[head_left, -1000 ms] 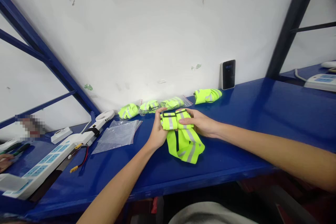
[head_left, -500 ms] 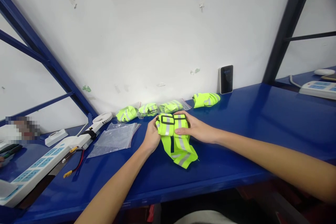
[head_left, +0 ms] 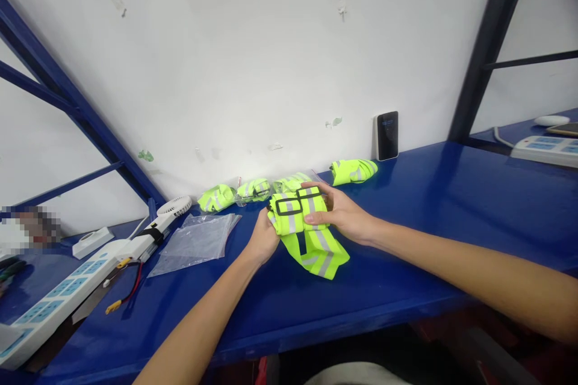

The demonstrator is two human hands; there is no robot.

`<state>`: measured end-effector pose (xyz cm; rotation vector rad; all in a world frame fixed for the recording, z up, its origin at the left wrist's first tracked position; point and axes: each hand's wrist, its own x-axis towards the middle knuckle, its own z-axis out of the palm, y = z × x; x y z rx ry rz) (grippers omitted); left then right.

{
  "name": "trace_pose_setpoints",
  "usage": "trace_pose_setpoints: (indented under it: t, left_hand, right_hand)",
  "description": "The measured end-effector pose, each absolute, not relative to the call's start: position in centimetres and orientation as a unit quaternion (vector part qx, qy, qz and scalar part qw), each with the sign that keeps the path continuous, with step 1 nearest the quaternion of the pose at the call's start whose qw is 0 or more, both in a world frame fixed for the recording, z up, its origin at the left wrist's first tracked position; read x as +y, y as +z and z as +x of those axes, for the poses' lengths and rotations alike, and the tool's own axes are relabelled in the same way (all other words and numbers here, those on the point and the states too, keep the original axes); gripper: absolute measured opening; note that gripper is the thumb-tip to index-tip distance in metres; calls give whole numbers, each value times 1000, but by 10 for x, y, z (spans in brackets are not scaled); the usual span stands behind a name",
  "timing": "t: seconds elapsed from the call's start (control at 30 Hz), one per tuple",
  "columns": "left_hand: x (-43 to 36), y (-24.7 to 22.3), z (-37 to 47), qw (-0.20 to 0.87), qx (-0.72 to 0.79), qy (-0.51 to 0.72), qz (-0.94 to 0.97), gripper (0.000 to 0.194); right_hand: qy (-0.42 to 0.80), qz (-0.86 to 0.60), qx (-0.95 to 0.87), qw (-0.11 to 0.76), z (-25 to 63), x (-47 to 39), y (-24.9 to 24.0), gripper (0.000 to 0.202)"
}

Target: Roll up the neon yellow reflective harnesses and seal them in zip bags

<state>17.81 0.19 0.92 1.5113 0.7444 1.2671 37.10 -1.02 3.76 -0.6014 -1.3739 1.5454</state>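
A neon-yellow reflective vest (head_left: 289,226) with grey bands and black trim is partly rolled up, held above the blue table (head_left: 419,210). Its loose end hangs down toward me. My left hand (head_left: 263,236) grips the roll's left end, most of its fingers hidden behind the fabric. On the right side, my right hand (head_left: 347,214) is closed around the roll, thumb in front and fingers over the top. Behind it lie several folded yellow bundles; a left one (head_left: 217,198) and a middle one (head_left: 253,190) are in clear bags. Another folded bundle (head_left: 353,171) rests farther right.
Flat clear zip bags (head_left: 196,242) lie left of my hands. Beyond them are a small white fan (head_left: 175,205), a long power strip (head_left: 56,298) and a red-black cable with yellow connectors (head_left: 136,280). A black-screened device (head_left: 387,136) leans against the wall.
The roll has tilted slightly, and its hanging end has swung to the right. My right hand has shifted a little on the roll. The whole view has moved slightly.
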Motion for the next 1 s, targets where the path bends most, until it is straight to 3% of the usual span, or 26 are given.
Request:
trace_pose_setpoints:
  t: [0.17, 0.33, 0.53, 0.83, 1.0]
  left_hand:
    - [3, 5, 178, 503, 323, 498, 628, 34]
    - [-3, 6, 177, 494, 342, 427, 676, 24]
    - [-15, 20, 175, 452, 316, 362, 751, 26]
    - [-11, 17, 177, 425, 289, 413, 752, 43]
    - [-7, 11, 182, 507, 306, 458, 663, 42]
  right_hand:
    - [664, -256, -517, 475, 368, -15, 41, 55]
    - [737, -265, -478, 397, 372, -14, 45, 33]
    - [780, -234, -466, 345, 379, -16, 45, 24]
    - [768, -231, -472, 367, 377, -18, 48, 29]
    - [742, -246, -461, 420, 373, -15, 46, 44]
